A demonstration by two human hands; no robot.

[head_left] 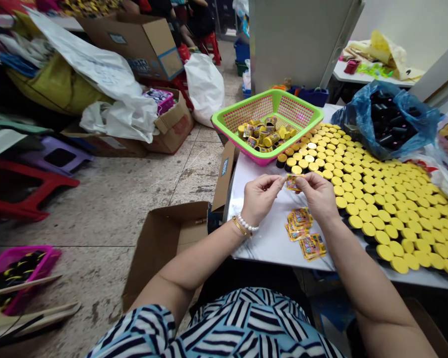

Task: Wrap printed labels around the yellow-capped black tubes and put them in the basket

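Note:
My left hand and my right hand are raised over the white table, and together they pinch one small orange-yellow sticker between their fingertips. My left wrist wears a pearl bracelet and a gold bangle. Two small piles of the same stickers lie on the table just below my right hand. A dense field of black bottles with yellow caps stands to the right. A green and pink basket beyond my hands holds several labelled bottles.
A blue plastic bag of black bottles sits at the table's far right. An open cardboard box stands on the floor to the left of the table. Cartons, white bags, red and purple stools and a pink basket crowd the floor at left.

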